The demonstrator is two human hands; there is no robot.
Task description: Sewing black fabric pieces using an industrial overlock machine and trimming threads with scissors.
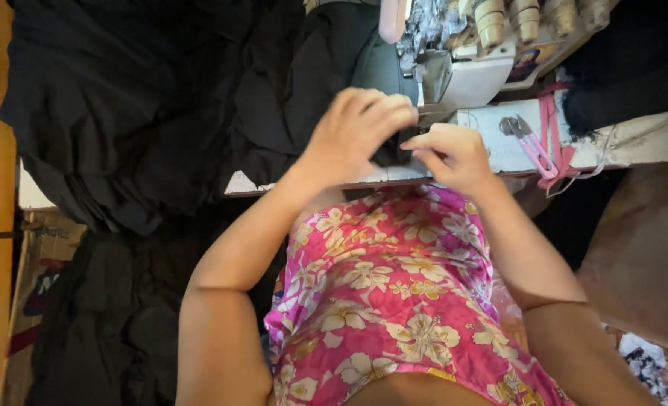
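My left hand (pixel 353 131) and my right hand (pixel 454 154) meet at the front edge of a sewing table (pixel 635 139), both pinching a small fold of black fabric (pixel 398 146) between them. The fabric piece sits right in front of an overlock sewing machine (pixel 462 53) with thread cones on top. Most of the held piece is hidden by my fingers. My lap in a pink floral garment (pixel 394 301) fills the lower middle.
A large heap of black cloth (pixel 138 98) covers the table's left side and spills to the floor. Pink-handled thread snips (pixel 528 143) lie on the table right of my hands. A cardboard box (pixel 44 263) stands at lower left.
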